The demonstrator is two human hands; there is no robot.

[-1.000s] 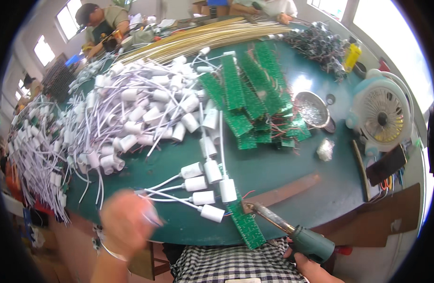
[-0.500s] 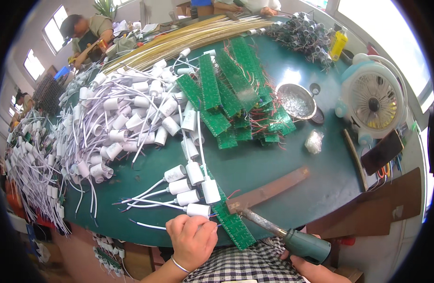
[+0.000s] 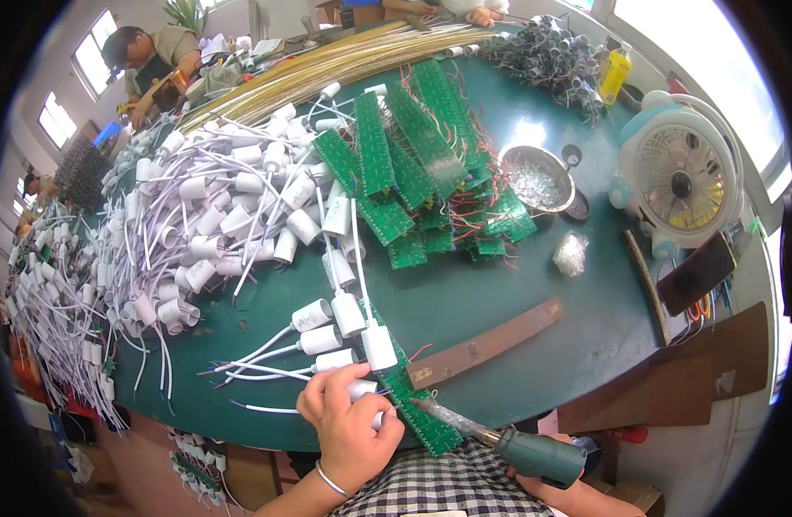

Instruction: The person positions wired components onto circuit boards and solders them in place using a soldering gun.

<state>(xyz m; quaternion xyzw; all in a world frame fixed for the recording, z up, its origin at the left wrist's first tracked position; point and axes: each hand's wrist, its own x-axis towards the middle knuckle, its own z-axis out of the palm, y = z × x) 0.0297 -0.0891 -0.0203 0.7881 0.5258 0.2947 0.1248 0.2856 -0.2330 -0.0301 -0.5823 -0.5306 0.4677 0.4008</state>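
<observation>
- Our left hand (image 3: 348, 422) grips a white socket (image 3: 378, 420), of which only a small part shows between thumb and fingers; its cable (image 3: 267, 408) leads out toward 9 o'clock.
- Half a second ago the fingers were bunched together; now the index finger reaches up toward 12, across another socket that lies just beyond.
- Our right hand (image 3: 555, 493) is closed around the handle of the iron (image 3: 516, 450), at about 4 o'clock from the board; the handle hides some of the fingers.
- The iron's tip has left the end of the bar (image 3: 486, 343), where it was a moment ago, and is now over the board; whether it touches, we cannot tell.
- The green board (image 3: 434, 435) runs from 11 to 5 o'clock at the near edge of the table, with the bar's end at its 2 o'clock side.
- Thin wires (image 3: 384, 392) show between our left hand and the board, so we judge that both hands now work at one spot on its near half.
- The row of sockets (image 3: 318, 339) lies at 10 o'clock from the tip, cables pointing toward 8.
- The board pile (image 3: 377, 159) stands near 12, and the bowl (image 3: 558, 205) at 1.
</observation>
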